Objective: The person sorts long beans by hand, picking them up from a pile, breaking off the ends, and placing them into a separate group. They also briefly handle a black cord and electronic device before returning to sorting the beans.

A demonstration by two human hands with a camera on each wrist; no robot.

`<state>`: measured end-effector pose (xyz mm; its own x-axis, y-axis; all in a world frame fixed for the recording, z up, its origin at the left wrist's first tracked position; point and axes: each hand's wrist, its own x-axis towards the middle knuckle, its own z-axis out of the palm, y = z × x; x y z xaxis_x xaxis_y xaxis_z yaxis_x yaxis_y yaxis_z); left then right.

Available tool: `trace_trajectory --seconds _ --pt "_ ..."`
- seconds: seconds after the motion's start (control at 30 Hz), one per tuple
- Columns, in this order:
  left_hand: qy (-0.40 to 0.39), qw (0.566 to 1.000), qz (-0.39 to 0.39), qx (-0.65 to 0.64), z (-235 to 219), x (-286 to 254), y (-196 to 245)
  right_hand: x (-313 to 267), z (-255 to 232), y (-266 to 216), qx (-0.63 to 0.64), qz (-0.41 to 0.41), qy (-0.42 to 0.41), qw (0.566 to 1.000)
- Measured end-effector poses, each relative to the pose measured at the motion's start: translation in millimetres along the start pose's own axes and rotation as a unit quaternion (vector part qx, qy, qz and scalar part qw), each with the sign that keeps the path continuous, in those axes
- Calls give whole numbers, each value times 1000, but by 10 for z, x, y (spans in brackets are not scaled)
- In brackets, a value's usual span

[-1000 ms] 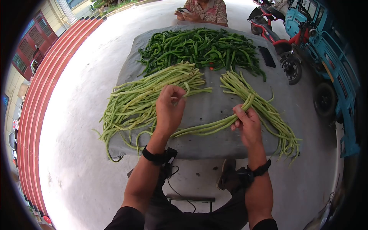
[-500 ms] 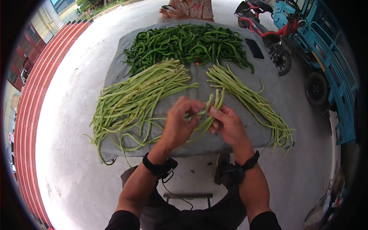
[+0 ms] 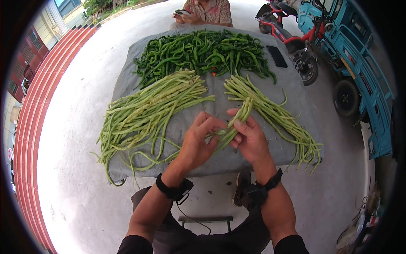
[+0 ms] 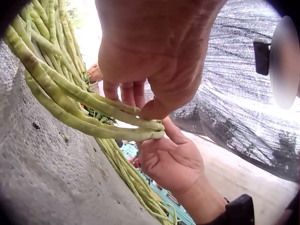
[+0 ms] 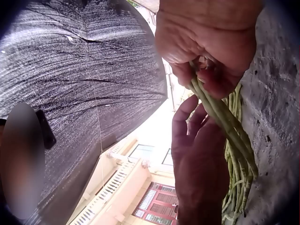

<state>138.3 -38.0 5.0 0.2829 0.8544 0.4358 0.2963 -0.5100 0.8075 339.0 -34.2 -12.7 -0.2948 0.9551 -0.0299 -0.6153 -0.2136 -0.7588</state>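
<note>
A handful of long beans [image 3: 242, 112] is being held up over the near half of the grey cloth [image 3: 211, 163], right between the two hands. It's gripped near its ends by the right hand [image 3: 253, 142], thumb pressed against curled fingers. And in on the other side, a bean end is pinched between thumb and fingers by the left hand [image 3: 195, 146], with the fingertips of both hands close together. The free lengths of the beans are left hanging in a curve below the grip.

To the left, a big pile of beans [image 3: 148, 116] is spread on the cloth, a few strands straggling towards the near edge. Over on the right, a smaller bunch of beans [image 3: 270, 112] is laid slantwise. Beyond both, green peppers [image 3: 203, 55] are heaped, with a spot of red seen at their near edge, and a dark phone [image 3: 277, 56] is laid beside them. At the far side, another phone [image 3: 182, 12] is being held by a seated person [image 3: 211, 12].
</note>
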Motion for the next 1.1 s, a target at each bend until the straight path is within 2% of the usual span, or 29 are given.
trace_trajectory --seconds 0.27,0.47,0.57,0.67,0.77,0.87,0.97,1.1 --pt "-15 1000 26 1 -23 5 -43 -5 48 -6 -4 -18 -11 1000" --pt "-26 999 -19 -23 -6 -55 -79 8 31 33 -37 -46 -16 998" --pt "-57 990 -79 -103 -25 -47 -22 21 25 32 -50 -54 -2 997" --pt "-70 989 -69 -108 0 -53 -51 26 3 35 -60 -61 -1 996" --pt "-61 991 -73 -89 26 -38 18 30 -9 37 -68 -69 7 995" --pt "-92 989 -105 -56 76 -51 -70 56 -81 45 -71 -83 14 994" --pt "-99 990 -101 -26 99 -71 -69 63 -90 27 -71 -94 13 993" --pt "-69 995 -72 19 107 -72 -16 59 -67 3 -67 -101 11 993"
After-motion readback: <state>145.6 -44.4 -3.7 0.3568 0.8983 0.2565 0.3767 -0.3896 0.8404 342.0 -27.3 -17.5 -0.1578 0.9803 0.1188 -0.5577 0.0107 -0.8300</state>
